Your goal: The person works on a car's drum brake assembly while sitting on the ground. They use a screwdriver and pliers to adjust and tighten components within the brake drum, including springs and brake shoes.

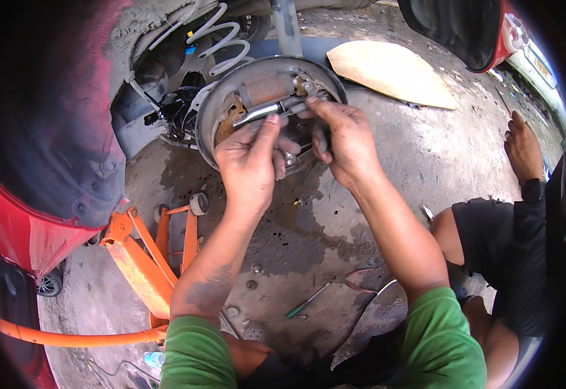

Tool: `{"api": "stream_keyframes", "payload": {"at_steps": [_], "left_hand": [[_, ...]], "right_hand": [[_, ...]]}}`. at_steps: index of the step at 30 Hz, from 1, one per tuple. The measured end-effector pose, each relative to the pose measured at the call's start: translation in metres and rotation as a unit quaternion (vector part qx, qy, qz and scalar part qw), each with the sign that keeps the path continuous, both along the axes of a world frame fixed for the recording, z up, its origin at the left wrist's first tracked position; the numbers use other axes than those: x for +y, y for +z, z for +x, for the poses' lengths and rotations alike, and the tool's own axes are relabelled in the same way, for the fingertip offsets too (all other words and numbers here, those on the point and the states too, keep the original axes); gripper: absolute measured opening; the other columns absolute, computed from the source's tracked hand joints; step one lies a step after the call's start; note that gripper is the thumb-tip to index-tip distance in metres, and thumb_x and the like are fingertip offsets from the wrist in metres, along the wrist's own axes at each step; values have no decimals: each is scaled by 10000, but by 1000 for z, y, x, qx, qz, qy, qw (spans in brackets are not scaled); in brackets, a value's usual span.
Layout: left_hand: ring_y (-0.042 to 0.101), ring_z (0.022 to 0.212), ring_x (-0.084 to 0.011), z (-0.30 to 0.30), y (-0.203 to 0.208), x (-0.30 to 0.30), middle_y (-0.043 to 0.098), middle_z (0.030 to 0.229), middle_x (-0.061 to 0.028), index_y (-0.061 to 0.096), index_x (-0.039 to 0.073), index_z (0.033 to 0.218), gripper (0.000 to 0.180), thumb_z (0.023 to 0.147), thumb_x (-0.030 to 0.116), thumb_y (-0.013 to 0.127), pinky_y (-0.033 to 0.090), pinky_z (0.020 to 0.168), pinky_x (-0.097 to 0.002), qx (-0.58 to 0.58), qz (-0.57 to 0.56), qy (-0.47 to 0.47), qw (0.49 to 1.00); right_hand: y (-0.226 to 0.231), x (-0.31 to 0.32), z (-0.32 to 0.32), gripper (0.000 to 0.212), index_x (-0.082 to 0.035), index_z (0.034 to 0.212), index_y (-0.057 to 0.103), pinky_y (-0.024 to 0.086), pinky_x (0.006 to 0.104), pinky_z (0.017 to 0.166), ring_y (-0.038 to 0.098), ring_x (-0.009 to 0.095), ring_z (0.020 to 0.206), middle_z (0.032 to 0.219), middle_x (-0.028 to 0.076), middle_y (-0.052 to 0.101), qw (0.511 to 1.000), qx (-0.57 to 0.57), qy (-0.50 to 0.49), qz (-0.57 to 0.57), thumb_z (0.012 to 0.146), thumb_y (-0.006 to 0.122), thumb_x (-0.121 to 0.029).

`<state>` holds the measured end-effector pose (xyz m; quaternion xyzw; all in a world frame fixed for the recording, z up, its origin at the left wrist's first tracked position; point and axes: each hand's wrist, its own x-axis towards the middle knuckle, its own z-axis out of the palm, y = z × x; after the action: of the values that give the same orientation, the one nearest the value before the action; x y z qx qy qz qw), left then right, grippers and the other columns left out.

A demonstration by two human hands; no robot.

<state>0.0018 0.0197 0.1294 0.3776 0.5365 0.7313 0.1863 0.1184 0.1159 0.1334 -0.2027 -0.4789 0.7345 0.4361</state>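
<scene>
Both of my hands are raised in front of a round drum brake backing plate (206, 123), working on a slim, shiny silver metal part (257, 115). The part lies across the hands, tilted up toward the right. My left hand (249, 162) pinches it with the thumb on top and fingers curled beneath. At its darker right end, my right hand (351, 139) grips with thumb and forefinger. Whether it is one piece or two joined pieces I cannot tell. Behind it, a rusty brown block (266, 89) sits on the plate. My hands hide the plate's lower part.
An orange floor jack (137, 269) stands at left beneath the red car body (11, 214). A coil spring (228, 40) hangs behind the plate. On the ground lie a green-handled screwdriver (305, 302), red-handled pliers (354, 285) and a pale panel (390, 72). Another person's hand (522, 149) is at right.
</scene>
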Motion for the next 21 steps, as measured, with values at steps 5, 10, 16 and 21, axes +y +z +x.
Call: {"api": "stream_keyframes", "payload": {"at_steps": [5,10,16,21], "left_hand": [[552,487,-66,17,7,-4,712,675,-93,731,-42,897,238,988,176,702,420,466,-211,175,66,24,982],[576,480,-105,28,32,-18,648,595,-79,739,-11,856,150,911,128,750,445,487,-275,460,4,82,884],[546,554,-52,25,46,-31,646,668,-26,713,-22,1005,202,925,160,753,420,500,-241,387,-97,34,916],[546,521,-61,-2,41,-45,648,706,-39,685,-42,1017,384,1032,339,640,423,467,-213,249,-218,-86,940]], "right_hand": [[-8,4,22,270,4,891,696,421,314,436,524,181,429,505,59,529,948,-113,-147,257,940,720,-261],[-11,-4,45,243,16,994,683,520,411,584,672,318,714,761,169,641,704,-110,-205,670,894,739,-199],[-10,-13,33,270,35,1001,682,530,289,518,636,147,598,768,72,685,969,-110,19,220,995,687,-234],[-6,-21,18,301,28,898,667,522,273,497,634,128,578,729,61,672,995,-45,64,61,995,698,-255]]}}
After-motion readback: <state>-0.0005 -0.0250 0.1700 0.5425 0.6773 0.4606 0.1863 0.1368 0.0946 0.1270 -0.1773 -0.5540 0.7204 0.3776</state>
